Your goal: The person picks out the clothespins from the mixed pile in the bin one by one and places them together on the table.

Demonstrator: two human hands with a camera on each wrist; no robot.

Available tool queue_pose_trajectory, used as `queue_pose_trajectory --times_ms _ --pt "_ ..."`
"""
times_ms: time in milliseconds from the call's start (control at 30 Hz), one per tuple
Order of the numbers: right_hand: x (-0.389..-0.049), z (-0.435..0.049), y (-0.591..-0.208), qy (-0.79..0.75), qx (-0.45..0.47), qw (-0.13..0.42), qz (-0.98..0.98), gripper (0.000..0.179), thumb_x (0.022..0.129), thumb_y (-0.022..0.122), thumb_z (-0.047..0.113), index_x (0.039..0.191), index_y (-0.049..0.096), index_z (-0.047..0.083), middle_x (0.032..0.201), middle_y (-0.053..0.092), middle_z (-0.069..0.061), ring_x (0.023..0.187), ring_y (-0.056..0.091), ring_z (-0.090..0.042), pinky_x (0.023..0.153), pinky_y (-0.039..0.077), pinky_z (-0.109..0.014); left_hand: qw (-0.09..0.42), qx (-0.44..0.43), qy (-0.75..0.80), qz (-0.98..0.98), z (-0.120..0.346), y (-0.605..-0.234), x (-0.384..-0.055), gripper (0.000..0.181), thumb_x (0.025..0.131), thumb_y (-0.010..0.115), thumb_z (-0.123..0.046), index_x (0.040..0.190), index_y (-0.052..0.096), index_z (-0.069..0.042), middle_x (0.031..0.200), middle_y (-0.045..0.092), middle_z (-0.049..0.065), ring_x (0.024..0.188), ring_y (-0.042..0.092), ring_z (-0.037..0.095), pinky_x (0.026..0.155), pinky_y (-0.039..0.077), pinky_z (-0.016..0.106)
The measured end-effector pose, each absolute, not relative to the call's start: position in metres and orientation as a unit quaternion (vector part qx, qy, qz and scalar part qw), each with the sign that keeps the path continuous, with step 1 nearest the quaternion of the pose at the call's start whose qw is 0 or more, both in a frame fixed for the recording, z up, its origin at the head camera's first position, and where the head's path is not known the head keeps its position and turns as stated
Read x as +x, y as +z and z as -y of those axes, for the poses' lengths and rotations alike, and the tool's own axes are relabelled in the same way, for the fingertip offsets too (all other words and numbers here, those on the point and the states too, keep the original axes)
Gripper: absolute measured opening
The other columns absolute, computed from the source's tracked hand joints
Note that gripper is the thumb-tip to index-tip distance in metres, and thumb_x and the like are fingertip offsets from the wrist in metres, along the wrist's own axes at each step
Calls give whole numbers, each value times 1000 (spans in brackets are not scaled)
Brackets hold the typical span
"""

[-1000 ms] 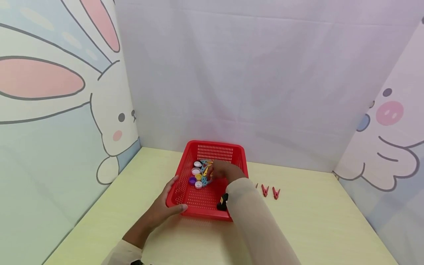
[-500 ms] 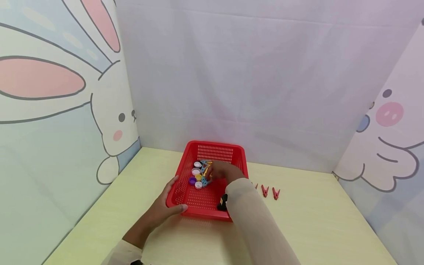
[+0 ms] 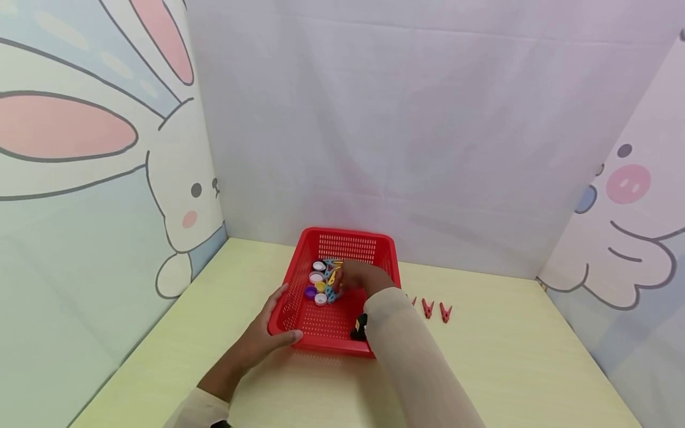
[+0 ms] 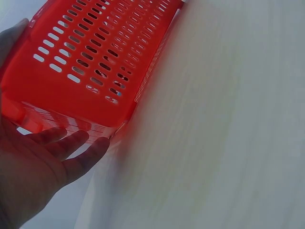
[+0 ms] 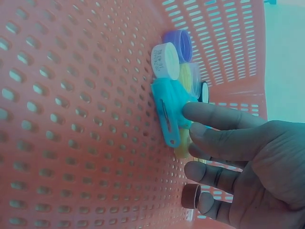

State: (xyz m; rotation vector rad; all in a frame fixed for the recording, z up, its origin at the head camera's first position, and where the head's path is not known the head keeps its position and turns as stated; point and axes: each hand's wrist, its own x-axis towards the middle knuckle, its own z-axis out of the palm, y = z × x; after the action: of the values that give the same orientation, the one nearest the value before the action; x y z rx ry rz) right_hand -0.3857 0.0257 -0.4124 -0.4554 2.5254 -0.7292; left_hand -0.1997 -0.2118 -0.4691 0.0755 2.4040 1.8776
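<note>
A red perforated plastic basket (image 3: 332, 340) stands on the table. My left hand (image 3: 262, 339) holds its near left corner, thumb on the front rim and fingers along the outer left wall (image 4: 43, 90). Inside the basket reaches my right hand (image 3: 355, 276), fingers mostly straight, thumb and index fingertips close together right at the clothespins. A blue clothespin (image 5: 167, 114) lies by them, with a yellow clothespin (image 3: 332, 277) partly behind the fingers. Bottle caps sit left of the clothespins: a purple cap (image 5: 178, 45), a white cap (image 5: 164, 62), a yellow cap (image 3: 320, 286) and others.
To the right of the basket, red clothespins (image 3: 428, 308) lie on the pale wooden table (image 3: 508, 356), one partly hidden by the right sleeve. A brown cap (image 5: 190, 195) lies in the basket near my lower fingers. A white curtain (image 3: 374, 131) hangs behind.
The right fingers shift slightly among the clothespins, and the yellow clothespin by them changes its angle a little. The left hand and the basket stay where they were.
</note>
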Motion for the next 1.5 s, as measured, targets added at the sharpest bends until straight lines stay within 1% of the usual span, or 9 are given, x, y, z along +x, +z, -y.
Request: queue_pose_trajectory --times_ms 233,400,567,800,1033,1267,1400,1500 --pt "-388 -28 -414 -270 -178 230 -918 15 88 89 10 98 87 20 117 71 -4 112 63 -25 100 63 -44 46 29 616 -786 211 -470 -199 114 88 91 -26 174 16 -32 171 38 18 151 48 46 94 68 48" --pt "-390 -28 -417 -299 -168 235 -909 11 91 85 9 99 87 16 115 72 -7 111 64 -26 94 65 -42 45 29 615 -787 211 -469 -199 114 88 91 -25 173 16 -32 171 38 18 151 48 46 94 69 48" --pt "-392 -27 -420 -303 -164 236 -909 10 93 84 10 101 86 17 115 72 -7 111 63 -27 90 66 -41 40 25 613 -789 211 -468 -198 115 87 91 -24 173 16 -32 170 39 18 151 48 46 94 69 47" --pt "-391 -29 -420 -310 -144 224 -913 25 85 92 9 104 85 23 122 71 -5 118 62 -29 89 69 -46 44 30 616 -786 213 -467 -199 116 87 92 -25 173 15 -31 171 37 18 152 45 48 94 68 47" --pt "-389 -31 -421 -329 -129 224 -908 30 84 92 11 111 83 23 126 70 -6 120 63 -30 90 69 -47 47 28 615 -787 213 -467 -200 116 87 91 -25 174 14 -32 171 37 18 152 45 48 95 68 48" --pt "-387 -31 -420 -342 -104 233 -904 35 80 95 12 109 80 22 124 69 -6 118 63 -30 88 69 -48 45 23 615 -787 212 -468 -200 116 87 91 -24 173 15 -32 171 37 18 152 46 48 95 68 48" --pt "-387 -32 -419 -319 -104 245 -909 36 78 96 13 107 79 24 119 69 -5 115 63 -29 89 68 -48 45 24 616 -786 211 -469 -198 115 87 91 -23 174 15 -31 171 38 18 152 46 47 94 68 47" --pt "-387 -32 -418 -318 -108 255 -907 35 77 96 12 107 80 23 119 70 -6 115 64 -29 89 68 -49 45 26 617 -785 211 -468 -198 115 88 90 -23 174 15 -31 171 37 18 152 46 47 94 68 47"
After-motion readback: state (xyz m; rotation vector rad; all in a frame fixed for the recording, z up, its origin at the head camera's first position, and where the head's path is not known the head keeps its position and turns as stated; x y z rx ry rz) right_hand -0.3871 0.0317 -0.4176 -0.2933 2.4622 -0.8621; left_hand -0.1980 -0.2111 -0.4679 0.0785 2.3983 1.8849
